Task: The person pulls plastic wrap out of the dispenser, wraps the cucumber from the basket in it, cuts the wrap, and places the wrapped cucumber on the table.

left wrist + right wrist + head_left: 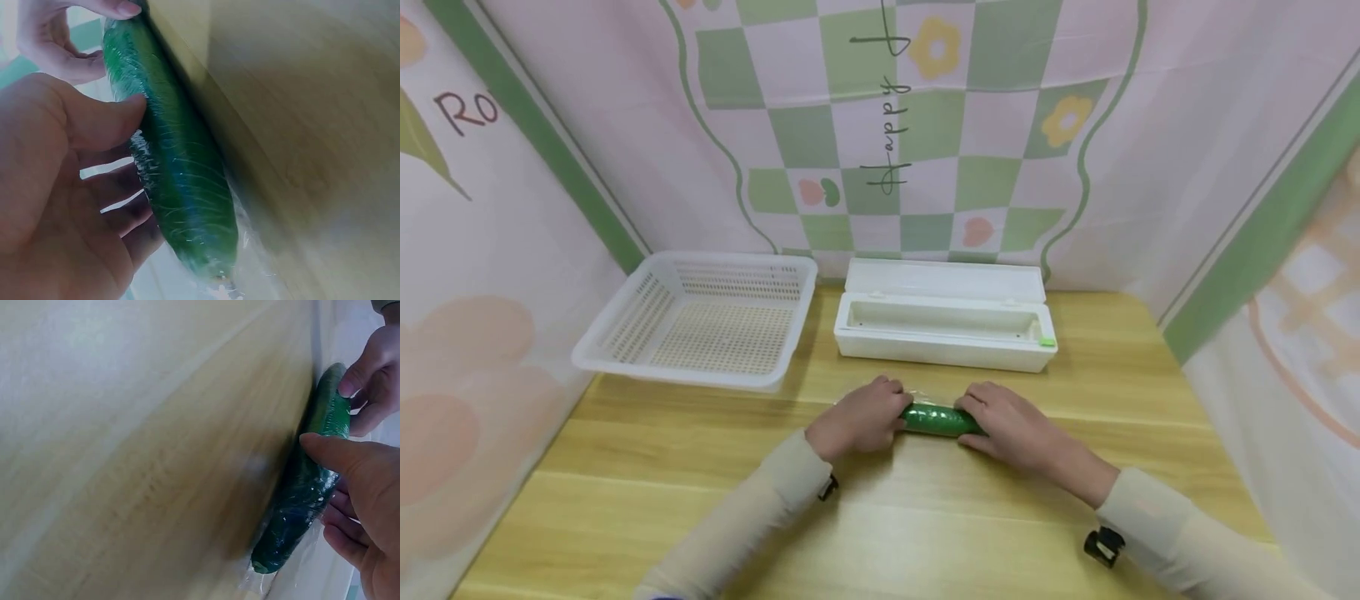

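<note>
A green cucumber (936, 419) wrapped in clear plastic film lies crosswise on the wooden table, close in front of the person. The left hand (865, 417) grips its left part, thumb on the near side and fingers on the far side. On the right part the right hand (1011, 425) holds it the same way. Loose film (247, 250) sticks out past one end in the left wrist view, and more film (256, 581) trails from the other end in the right wrist view. Between the hands the cucumber's middle shows glossy film.
Behind the hands stands a white film box (943, 354) with its lid (945, 279) raised and a green tab (1047, 342) at its right end. A white perforated basket (692, 372) sits at the back left. Printed curtains (790, 75) surround the table (880, 533).
</note>
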Demonstrator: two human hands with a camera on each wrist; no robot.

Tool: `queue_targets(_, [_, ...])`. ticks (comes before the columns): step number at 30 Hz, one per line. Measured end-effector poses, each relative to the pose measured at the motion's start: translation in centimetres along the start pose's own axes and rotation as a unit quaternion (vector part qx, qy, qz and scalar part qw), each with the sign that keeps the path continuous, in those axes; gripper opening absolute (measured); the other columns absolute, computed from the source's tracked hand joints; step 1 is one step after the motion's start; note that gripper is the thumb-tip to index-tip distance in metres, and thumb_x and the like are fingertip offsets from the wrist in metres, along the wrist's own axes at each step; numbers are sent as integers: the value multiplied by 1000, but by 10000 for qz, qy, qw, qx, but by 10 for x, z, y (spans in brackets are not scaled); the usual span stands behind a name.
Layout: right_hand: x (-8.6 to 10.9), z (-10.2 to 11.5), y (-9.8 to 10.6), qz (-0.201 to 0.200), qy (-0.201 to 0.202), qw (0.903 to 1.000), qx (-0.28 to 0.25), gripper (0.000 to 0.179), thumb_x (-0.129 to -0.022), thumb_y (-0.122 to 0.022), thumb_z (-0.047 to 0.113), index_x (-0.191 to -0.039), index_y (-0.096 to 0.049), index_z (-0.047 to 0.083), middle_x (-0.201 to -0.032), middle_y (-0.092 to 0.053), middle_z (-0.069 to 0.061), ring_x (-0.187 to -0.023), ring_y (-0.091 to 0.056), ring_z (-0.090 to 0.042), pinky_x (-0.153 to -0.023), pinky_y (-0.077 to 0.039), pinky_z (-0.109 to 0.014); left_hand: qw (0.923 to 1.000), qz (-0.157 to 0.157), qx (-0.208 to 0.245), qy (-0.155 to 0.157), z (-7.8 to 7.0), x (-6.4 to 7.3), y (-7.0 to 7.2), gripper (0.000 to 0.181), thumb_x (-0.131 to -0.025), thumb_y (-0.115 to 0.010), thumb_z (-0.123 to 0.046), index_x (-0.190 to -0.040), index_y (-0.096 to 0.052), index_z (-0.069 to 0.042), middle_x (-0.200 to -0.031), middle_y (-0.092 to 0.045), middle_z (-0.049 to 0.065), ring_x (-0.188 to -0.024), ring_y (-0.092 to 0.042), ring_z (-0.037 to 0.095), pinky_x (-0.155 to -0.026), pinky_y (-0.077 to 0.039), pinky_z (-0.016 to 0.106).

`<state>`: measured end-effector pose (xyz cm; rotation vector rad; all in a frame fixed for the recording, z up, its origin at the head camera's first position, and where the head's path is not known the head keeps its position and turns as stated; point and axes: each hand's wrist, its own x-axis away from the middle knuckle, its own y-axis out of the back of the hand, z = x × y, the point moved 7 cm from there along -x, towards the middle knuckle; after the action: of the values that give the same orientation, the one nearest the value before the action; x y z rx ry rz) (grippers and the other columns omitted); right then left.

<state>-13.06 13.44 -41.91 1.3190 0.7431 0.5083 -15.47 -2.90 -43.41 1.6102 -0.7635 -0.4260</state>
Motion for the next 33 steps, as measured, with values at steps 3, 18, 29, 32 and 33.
queue_targets(3, [-1, -2, -2, 78, -128, 9998, -111, 41, -89, -87, 32, -115, -72, 3, -107, -67, -5, -93, -62, -14, -81, -60, -35, 10000, -44, 53, 4, 2, 2, 1, 40, -105, -63, -22, -142, -61, -7, -130, -67, 8, -117, -64, 23, -102, -59, 35])
queue_targets(18, [-12, -21, -3, 977, -641, 9902, -766, 41, -100, -74, 28, -129, -69, -1, -121, -67, -12, -102, -64, -18, -87, -61, -37, 9914, -1239, -202, -368, 4, -2, 5, 27, -98, -77, -24, -120, -73, -8, -121, -70, 6, -111, -67, 21, -96, -62, 32])
queue_targets(29, [-22, -17, -6, 340, -426, 9984, -149, 43, -90, -87, 25, -120, -70, -1, -112, -67, -11, -98, -64, -21, -85, -61, -39, 9950, -916, -319, -225, 10, -19, -1, 28, -106, -58, -14, -130, -69, -6, -126, -68, 8, -114, -66, 22, -99, -61, 34])
queue_targets(32, [-23, -22, -9, 484, -510, 9970, -316, 39, -93, -83, 24, -121, -70, -1, -114, -67, -11, -98, -64, -20, -85, -61, -39, 9917, -1223, -213, -338, 10, -18, 4, 32, -104, -59, -13, -135, -67, -7, -132, -68, 8, -119, -66, 21, -104, -59, 33])
queue_targets(33, [-23, -24, -10, 544, -529, 9964, -378, 38, -94, -82, 24, -121, -70, -1, -114, -67, -11, -98, -65, -20, -85, -61, -39, 9897, -1358, -198, -406, 9, -17, 6, 33, -104, -61, -14, -135, -68, -8, -133, -68, 7, -120, -67, 20, -105, -59, 32])
